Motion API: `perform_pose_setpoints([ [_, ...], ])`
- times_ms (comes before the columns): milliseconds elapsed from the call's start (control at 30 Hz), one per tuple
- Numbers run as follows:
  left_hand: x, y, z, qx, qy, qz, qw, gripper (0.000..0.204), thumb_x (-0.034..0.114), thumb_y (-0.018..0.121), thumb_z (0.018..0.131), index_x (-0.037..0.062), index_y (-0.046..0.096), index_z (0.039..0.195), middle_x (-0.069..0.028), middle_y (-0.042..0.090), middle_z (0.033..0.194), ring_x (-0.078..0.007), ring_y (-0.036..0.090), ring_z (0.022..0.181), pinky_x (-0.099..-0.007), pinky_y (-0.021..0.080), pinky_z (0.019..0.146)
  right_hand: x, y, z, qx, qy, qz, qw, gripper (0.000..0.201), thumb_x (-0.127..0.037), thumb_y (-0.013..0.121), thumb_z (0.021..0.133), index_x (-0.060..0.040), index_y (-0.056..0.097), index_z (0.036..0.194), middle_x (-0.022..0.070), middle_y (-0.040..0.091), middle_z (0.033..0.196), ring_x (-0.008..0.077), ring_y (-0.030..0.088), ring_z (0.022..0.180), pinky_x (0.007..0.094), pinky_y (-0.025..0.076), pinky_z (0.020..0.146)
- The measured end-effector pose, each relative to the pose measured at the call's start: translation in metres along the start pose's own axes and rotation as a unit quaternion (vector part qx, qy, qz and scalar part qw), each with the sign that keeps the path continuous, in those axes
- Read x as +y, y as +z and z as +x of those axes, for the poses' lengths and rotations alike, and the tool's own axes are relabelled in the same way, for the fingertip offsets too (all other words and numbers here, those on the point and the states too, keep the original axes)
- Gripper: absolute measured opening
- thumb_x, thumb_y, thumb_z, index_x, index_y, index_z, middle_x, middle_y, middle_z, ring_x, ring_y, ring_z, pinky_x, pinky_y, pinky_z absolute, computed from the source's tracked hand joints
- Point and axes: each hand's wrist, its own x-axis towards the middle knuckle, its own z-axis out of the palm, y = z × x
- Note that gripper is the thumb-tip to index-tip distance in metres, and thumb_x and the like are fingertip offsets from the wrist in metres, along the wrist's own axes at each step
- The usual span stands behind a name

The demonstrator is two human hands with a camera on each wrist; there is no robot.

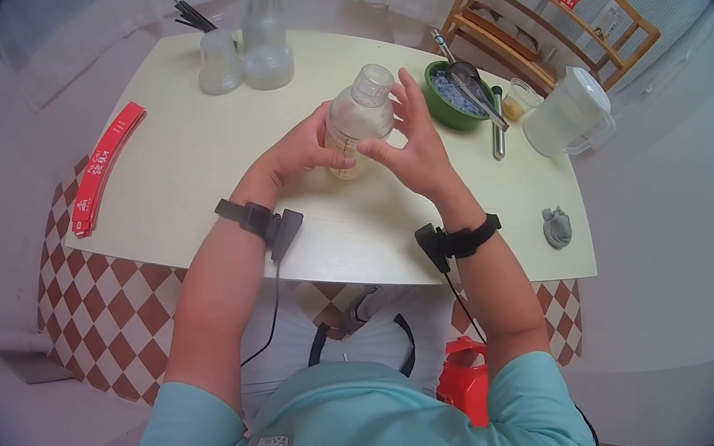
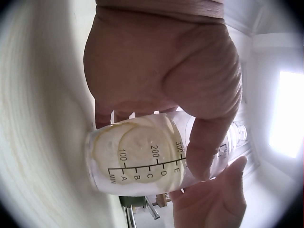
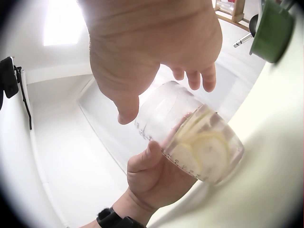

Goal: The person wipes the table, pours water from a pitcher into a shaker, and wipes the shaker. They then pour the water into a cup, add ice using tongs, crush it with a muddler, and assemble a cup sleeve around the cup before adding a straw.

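A clear plastic cocktail shaker [image 1: 361, 120] with a domed lid stands upright over the near middle of the table. Printed measuring marks run up its side, and pale lemon slices [image 2: 137, 149] with some liquid sit in its lower half. My left hand [image 1: 302, 145] grips the shaker from the left, thumb across the front and fingers behind. On the other side, my right hand [image 1: 420, 152] is spread with its fingers extended. Its thumb lies close to the shaker's shoulder, and in the right wrist view the fingers stand off from the wall.
A green bowl [image 1: 437, 110] of ice, with a strainer and tongs on top, stands at the back right. Near it are a muddler [image 1: 499, 133], a small cup [image 1: 522, 100] and a white pitcher [image 1: 565, 115]. Stacked cups [image 1: 268, 62], a red strip [image 1: 103, 167] and a grey cloth [image 1: 557, 228] lie around.
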Motion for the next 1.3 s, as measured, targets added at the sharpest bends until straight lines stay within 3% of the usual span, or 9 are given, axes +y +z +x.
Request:
perform_pose_setpoints([
  [267, 0.005, 0.009, -0.002, -0.014, -0.021, -0.008, 1.000, 0.109, 0.022, 0.094, 0.067, 0.0033, 0.031, 0.153, -0.0087, 0.049, 0.146, -0.0228, 0.047, 0.136, -0.0383, 0.039, 0.113, 0.001, 0.014, -0.004, -0.002, 0.032, -0.014, 0.999, 0.121, -0.031, 0.091, 0.071, 0.0000, 0.014, 0.158, 0.0242, 0.041, 0.150, 0.0344, 0.044, 0.140, 0.0415, 0.036, 0.117],
  [367, 0.001, 0.007, -0.001, -0.035, -0.006, -0.028, 0.999, 0.111, 0.022, 0.093, 0.069, 0.0056, 0.027, 0.156, -0.0084, 0.046, 0.150, -0.0233, 0.042, 0.140, -0.0390, 0.032, 0.117, 0.005, 0.007, -0.008, -0.017, 0.033, -0.018, 0.999, 0.118, -0.032, 0.090, 0.072, -0.0006, 0.015, 0.158, 0.0236, 0.041, 0.150, 0.0343, 0.043, 0.141, 0.0427, 0.035, 0.117],
  [500, -0.002, 0.007, 0.002, -0.053, 0.073, -0.062, 0.994, 0.107, 0.036, 0.088, 0.077, 0.0064, 0.024, 0.157, -0.0104, 0.043, 0.152, -0.0262, 0.038, 0.143, -0.0426, 0.030, 0.119, 0.007, -0.001, -0.011, -0.022, 0.010, -0.085, 0.996, 0.112, -0.035, 0.087, 0.077, -0.0010, 0.017, 0.158, 0.0224, 0.040, 0.152, 0.0334, 0.044, 0.140, 0.0426, 0.036, 0.116],
  [567, -0.002, 0.007, 0.002, -0.062, 0.079, -0.083, 0.991, 0.104, 0.039, 0.085, 0.080, 0.0068, 0.024, 0.158, -0.0108, 0.043, 0.153, -0.0267, 0.037, 0.144, -0.0432, 0.028, 0.120, -0.002, -0.002, -0.007, 0.069, 0.019, 0.000, 0.997, 0.098, -0.038, 0.082, 0.082, -0.0001, 0.027, 0.154, 0.0216, 0.043, 0.151, 0.0314, 0.045, 0.139, 0.0424, 0.036, 0.116],
  [767, -0.003, 0.007, 0.002, -0.041, 0.068, -0.052, 0.996, 0.095, 0.038, 0.080, 0.086, 0.0059, 0.026, 0.157, -0.0110, 0.044, 0.151, -0.0261, 0.040, 0.143, -0.0423, 0.029, 0.119, -0.012, -0.008, 0.022, 0.054, 0.041, 0.033, 0.997, 0.063, -0.031, 0.076, 0.088, 0.0031, 0.053, 0.136, 0.0183, 0.064, 0.129, 0.0272, 0.061, 0.122, 0.0409, 0.043, 0.109],
  [867, -0.001, 0.007, 0.002, -0.042, 0.069, -0.059, 0.995, 0.091, 0.034, 0.079, 0.088, 0.0050, 0.027, 0.156, -0.0109, 0.045, 0.151, -0.0257, 0.041, 0.142, -0.0418, 0.029, 0.119, -0.018, -0.002, 0.023, 0.071, 0.038, 0.101, 0.992, 0.057, -0.028, 0.075, 0.089, 0.0040, 0.055, 0.133, 0.0175, 0.067, 0.123, 0.0254, 0.064, 0.115, 0.0405, 0.045, 0.107],
  [1000, -0.002, 0.005, 0.002, -0.047, 0.059, -0.069, 0.995, 0.090, 0.032, 0.079, 0.088, 0.0051, 0.027, 0.156, -0.0098, 0.045, 0.151, -0.0243, 0.040, 0.142, -0.0413, 0.029, 0.119, -0.019, -0.004, 0.018, 0.043, 0.073, 0.101, 0.991, 0.064, -0.027, 0.075, 0.089, 0.0040, 0.050, 0.139, 0.0197, 0.064, 0.128, 0.0262, 0.061, 0.121, 0.0412, 0.044, 0.108],
  [1167, -0.003, 0.003, 0.002, -0.052, 0.064, -0.069, 0.994, 0.094, 0.032, 0.082, 0.085, 0.0054, 0.027, 0.156, -0.0095, 0.044, 0.152, -0.0238, 0.040, 0.142, -0.0414, 0.029, 0.119, 0.007, -0.003, -0.004, -0.003, 0.036, 0.052, 0.998, 0.104, -0.037, 0.086, 0.080, -0.0010, 0.024, 0.155, 0.0215, 0.047, 0.147, 0.0317, 0.049, 0.136, 0.0423, 0.040, 0.113],
  [1300, -0.006, 0.004, 0.003, -0.048, 0.060, -0.059, 0.995, 0.097, 0.031, 0.085, 0.082, 0.0043, 0.028, 0.155, -0.0123, 0.042, 0.152, -0.0262, 0.041, 0.142, -0.0418, 0.032, 0.119, 0.012, 0.011, -0.020, -0.004, 0.042, 0.059, 0.997, 0.114, -0.035, 0.091, 0.074, -0.0034, 0.018, 0.156, 0.0210, 0.044, 0.149, 0.0320, 0.048, 0.137, 0.0420, 0.039, 0.114],
])
